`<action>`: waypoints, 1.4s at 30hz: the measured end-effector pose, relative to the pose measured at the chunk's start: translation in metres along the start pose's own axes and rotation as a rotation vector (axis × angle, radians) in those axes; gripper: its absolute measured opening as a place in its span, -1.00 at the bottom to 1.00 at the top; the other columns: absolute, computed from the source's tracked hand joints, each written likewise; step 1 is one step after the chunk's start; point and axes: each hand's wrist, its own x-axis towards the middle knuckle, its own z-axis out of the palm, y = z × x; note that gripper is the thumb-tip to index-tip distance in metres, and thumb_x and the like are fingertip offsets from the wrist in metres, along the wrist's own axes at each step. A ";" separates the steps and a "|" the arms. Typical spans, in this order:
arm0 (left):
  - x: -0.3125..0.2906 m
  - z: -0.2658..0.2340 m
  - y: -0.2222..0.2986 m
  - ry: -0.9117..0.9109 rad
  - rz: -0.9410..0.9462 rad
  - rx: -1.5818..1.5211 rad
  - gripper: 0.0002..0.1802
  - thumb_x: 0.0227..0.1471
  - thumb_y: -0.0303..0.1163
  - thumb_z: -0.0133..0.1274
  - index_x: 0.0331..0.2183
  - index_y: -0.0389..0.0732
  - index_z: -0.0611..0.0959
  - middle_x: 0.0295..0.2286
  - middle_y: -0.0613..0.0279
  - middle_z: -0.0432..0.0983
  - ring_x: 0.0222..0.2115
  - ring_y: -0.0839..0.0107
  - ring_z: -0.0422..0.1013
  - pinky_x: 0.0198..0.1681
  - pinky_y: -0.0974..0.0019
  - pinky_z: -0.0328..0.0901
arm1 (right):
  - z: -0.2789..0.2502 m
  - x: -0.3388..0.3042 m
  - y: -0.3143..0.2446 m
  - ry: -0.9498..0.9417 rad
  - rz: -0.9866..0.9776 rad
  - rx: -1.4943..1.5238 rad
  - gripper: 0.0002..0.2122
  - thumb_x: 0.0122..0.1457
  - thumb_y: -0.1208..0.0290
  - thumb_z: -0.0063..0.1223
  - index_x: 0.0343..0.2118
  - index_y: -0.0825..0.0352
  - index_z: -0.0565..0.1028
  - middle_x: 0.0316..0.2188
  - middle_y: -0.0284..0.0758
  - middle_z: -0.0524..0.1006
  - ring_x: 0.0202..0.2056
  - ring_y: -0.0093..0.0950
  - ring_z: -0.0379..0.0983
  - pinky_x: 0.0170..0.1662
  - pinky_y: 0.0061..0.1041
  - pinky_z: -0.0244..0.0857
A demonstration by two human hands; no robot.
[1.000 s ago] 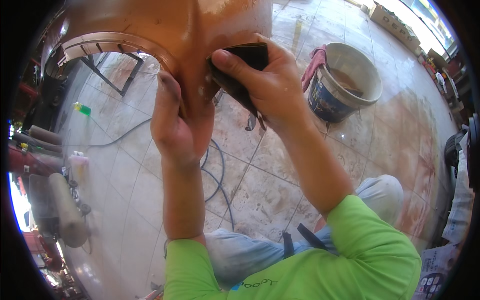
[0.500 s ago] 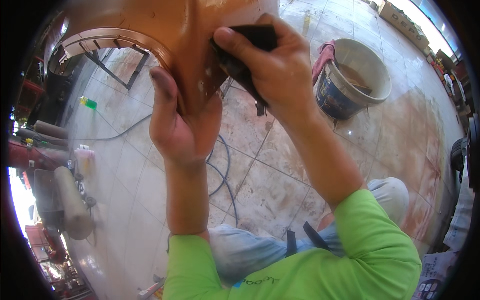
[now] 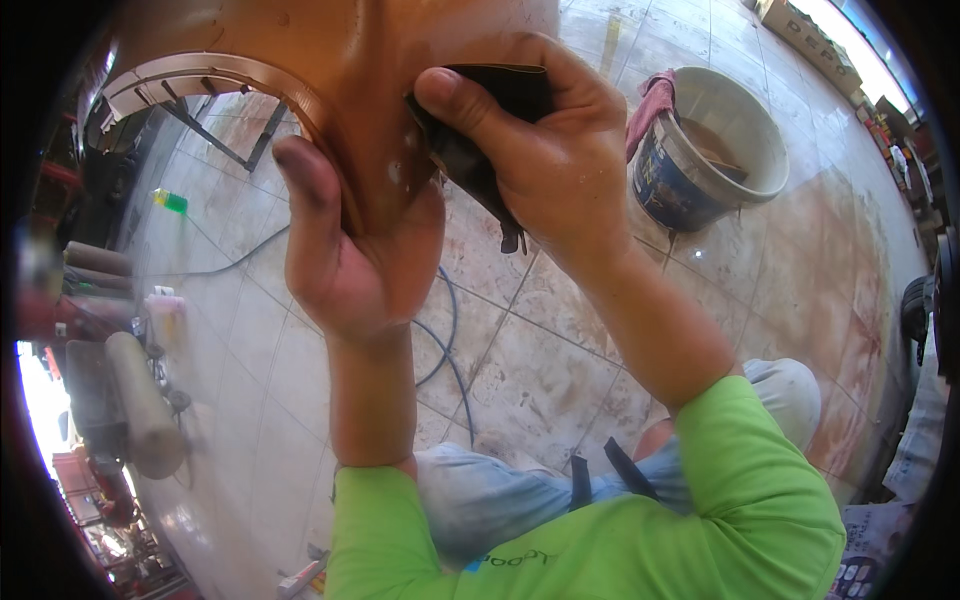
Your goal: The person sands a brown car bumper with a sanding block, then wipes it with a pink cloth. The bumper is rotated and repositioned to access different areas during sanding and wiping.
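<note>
A glossy orange car bumper with a curved wheel-arch edge fills the top of the view. My left hand is wrapped round its lower corner, thumb up on the near side and fingers behind, partly hidden. Between the thumb and fingers of my right hand is a folded sheet of black sandpaper, pressed against the bumper's face right of that corner. Wet spots and pale specks show on the orange surface beside the sheet.
A bucket of murky water stands at right, a pink rag over its rim. A dark hose runs across the wet tiled floor. A green bottle lies left, near rolls and equipment. A carton sits far right.
My right hand with the sandpaper has slid slightly down and left on the bumper. My left hand keeps its hold on the corner. The view has shifted a little.
</note>
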 end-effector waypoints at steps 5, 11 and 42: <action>0.001 -0.007 -0.002 -0.086 0.004 -0.073 -0.29 0.45 0.05 -0.32 0.38 -0.24 0.19 0.31 0.01 0.23 0.33 0.09 0.15 0.42 -0.04 -0.04 | -0.011 -0.006 0.008 -0.113 -0.051 -0.147 -0.68 0.09 0.47 0.47 -0.56 0.35 0.42 -0.66 -0.47 0.51 -0.56 -0.79 0.35 -0.55 -0.65 0.24; 0.002 -0.002 0.002 -0.030 0.012 0.080 -0.27 0.45 0.06 -0.33 0.36 -0.29 0.19 0.27 0.02 0.29 0.31 0.15 0.20 0.39 0.01 0.04 | -0.017 0.004 0.013 -0.187 -0.209 -0.287 -0.64 0.04 0.41 0.50 -0.61 0.34 0.42 -0.68 -0.45 0.50 -0.59 -0.77 0.35 -0.56 -0.62 0.23; 0.006 -0.002 0.002 -0.057 0.007 0.025 -0.31 0.48 0.00 -0.40 0.32 -0.37 0.24 0.23 0.00 0.33 0.29 0.18 0.21 0.42 0.10 -0.02 | -0.027 0.026 0.000 -0.368 -0.428 -0.457 -0.74 0.01 0.42 0.53 -0.54 0.34 0.55 -0.63 -0.48 0.57 -0.53 -0.78 0.43 -0.49 -0.66 0.32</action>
